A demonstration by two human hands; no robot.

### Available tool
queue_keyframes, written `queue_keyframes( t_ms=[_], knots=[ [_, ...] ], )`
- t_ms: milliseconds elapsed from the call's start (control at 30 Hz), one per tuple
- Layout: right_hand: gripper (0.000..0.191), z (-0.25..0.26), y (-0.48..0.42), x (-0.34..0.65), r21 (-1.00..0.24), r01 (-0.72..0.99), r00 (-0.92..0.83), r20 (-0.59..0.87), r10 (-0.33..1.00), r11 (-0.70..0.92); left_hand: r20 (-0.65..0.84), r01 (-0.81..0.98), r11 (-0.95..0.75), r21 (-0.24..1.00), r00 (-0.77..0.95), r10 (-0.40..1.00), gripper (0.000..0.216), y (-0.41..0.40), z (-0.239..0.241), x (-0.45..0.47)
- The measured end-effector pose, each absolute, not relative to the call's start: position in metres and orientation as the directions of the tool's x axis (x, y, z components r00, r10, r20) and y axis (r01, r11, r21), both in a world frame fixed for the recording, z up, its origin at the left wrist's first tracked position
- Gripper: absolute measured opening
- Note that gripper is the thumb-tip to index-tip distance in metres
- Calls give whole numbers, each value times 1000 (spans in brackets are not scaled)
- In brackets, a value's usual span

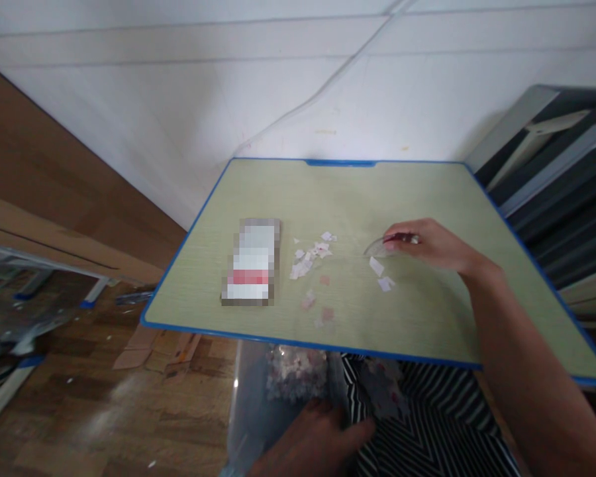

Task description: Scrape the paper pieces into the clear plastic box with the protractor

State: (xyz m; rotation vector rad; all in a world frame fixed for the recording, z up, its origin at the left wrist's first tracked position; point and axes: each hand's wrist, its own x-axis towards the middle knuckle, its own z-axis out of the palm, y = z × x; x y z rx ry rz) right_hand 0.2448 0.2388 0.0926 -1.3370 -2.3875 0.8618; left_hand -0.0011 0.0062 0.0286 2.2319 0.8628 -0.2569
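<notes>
My right hand [434, 244] is over the right half of the green tabletop [417, 192], its fingers pinched on a small dark red tool [402, 237] with a thin curved tip pointing left. Just below that tip lie two pale paper scraps [376, 266]. A loose cluster of white scraps [305, 262] is spread left of it, with several small pinkish squares [324, 280] nearer the front. Below the table edge, my left hand [310, 440] reaches over a clear plastic bin [246, 397], thumb apart from its fingers. Beside its fingertips is a clear bag of small pale pieces [297, 371].
A phone-like item [251, 258], its screen pixelated, lies on the left of the table. Striped cloth [437, 417] covers my lap. Large brown cardboard [69, 159] stands at left, dark folded frames [556, 172] at right. A white wall [179, 106] is behind the table.
</notes>
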Motion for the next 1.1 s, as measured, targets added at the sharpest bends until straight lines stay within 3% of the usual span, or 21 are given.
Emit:
queue_keyframes(
  t_ms=[167,400,767,1100],
  knots=[
    [24,94,232,243,-679,643,-616,-183,766,355,-460,685,-479,549,726,511,49,6,34,-1],
    [24,96,192,243,-701,628,-630,-204,749,337,-449,673,-430,602,730,515,53,8,40,-3],
    [23,91,132,251,-686,628,-599,-125,791,368,-336,634,-465,617,747,573,60,-3,20,-10],
    [22,98,110,255,-653,614,-611,-37,791,444,-346,632,-453,629,749,565,56,1,22,-10]
  ],
)
